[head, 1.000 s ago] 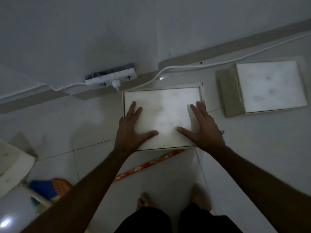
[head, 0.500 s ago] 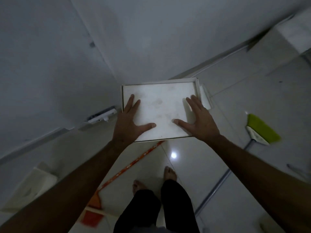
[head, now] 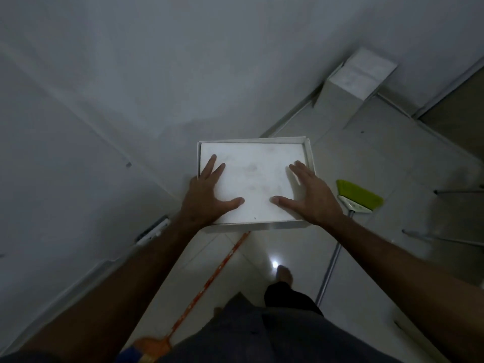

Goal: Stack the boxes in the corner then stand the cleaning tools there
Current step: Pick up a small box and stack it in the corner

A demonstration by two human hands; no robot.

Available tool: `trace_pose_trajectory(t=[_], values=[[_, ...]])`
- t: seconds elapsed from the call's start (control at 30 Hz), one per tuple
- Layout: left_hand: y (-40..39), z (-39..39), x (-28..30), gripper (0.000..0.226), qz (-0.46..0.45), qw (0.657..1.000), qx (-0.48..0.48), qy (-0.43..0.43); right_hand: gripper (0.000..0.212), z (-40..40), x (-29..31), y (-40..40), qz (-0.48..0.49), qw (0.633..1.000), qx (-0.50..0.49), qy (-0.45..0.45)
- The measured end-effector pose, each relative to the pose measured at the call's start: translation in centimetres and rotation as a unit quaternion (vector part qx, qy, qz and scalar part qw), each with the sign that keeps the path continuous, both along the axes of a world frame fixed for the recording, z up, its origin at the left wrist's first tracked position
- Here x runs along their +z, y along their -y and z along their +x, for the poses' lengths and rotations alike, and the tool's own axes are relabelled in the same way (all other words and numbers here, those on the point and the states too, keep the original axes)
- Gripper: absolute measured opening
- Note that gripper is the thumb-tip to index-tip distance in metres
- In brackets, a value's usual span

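Left hand [head: 207,196], right hand [head: 313,196], flat box [head: 255,179] carried between

A flat white box [head: 255,183] sits in the middle of the frame, held up off the floor, its wide top facing up with a thin raised rim all round. A taller white box [head: 352,87] stands on the floor at the upper right, tucked against the wall. Two cleaning tools lie flat on the floor — a green broom [head: 358,196] with a long grey handle at the right, and an orange broom [head: 154,348] at the bottom, its orange patterned stick running up to just under the flat box.
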State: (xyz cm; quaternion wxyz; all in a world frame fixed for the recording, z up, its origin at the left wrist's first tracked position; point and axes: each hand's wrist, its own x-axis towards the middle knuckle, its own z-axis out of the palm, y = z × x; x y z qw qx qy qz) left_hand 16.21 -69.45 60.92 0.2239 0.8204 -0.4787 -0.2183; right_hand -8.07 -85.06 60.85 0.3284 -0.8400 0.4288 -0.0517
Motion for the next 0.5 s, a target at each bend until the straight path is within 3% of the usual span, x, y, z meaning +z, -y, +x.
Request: trace_pose_trajectory(t=[0.5], values=[[21.1, -14.4, 7.7, 0.117, -0.033, 0.998, -0.058, -0.004, 0.112, -16.5, 8.5, 18.3, -0.011, 0.998, -0.056, -0.009]])
